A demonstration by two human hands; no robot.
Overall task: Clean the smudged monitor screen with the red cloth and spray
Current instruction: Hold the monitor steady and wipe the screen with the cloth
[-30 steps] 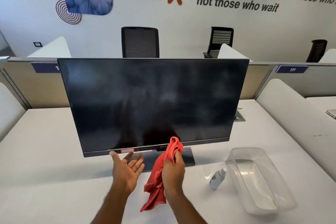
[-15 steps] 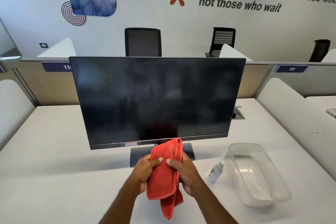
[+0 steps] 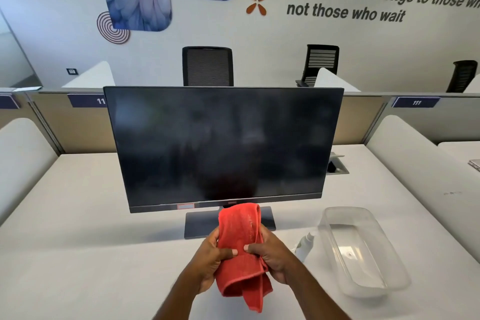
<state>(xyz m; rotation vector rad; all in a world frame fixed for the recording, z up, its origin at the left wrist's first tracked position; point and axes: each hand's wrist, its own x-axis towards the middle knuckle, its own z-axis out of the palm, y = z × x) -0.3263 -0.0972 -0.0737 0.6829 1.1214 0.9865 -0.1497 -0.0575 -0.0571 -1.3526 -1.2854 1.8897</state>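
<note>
Cloth (image 3: 240, 236) bunched and gripped from both sides: left hand (image 3: 207, 265) and right hand (image 3: 276, 257) curled round it, thumbs pinching its front. Held low before the smudge-hazed monitor (image 3: 223, 143), top fold overlapping the base (image 3: 200, 223). Spray (image 3: 304, 244) on the desk (image 3: 78, 241) just right of the right hand, close beside a clear tub (image 3: 363, 249). Chair (image 3: 207, 66) behind the monitor's top edge

Red cloth (image 3: 241, 249), black monitor (image 3: 223, 143), white desk (image 3: 78, 254)

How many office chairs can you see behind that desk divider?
3: a mesh-backed chair right behind the monitor, a slatted chair to its right, a third chair at the far right. Dividers may hide more.
</note>
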